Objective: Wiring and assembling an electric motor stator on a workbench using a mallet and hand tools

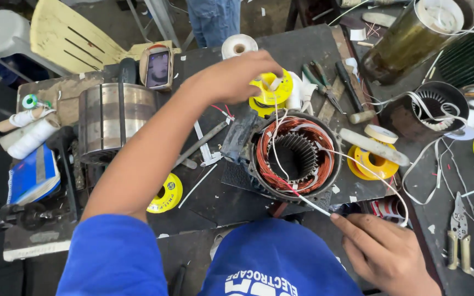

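A round motor stator (294,159) with copper windings lies on the dark workbench, its toothed bore facing up. My left hand (236,75) reaches across to its far side and pinches a white string next to a yellow tape reel (271,90). The white string (276,145) runs down over the copper coils. My right hand (382,252), at the near right, grips the string's other end between thumb and fingers just below the stator's rim.
A steel rotor drum (116,118) and a phone (158,68) sit at the left. Yellow reels (167,193) (373,159), pliers (322,82), a second stator (440,104), a cutter (457,235) and loose white cords (440,164) surround the work. Someone's jeans-clad legs (214,19) stand beyond the bench.
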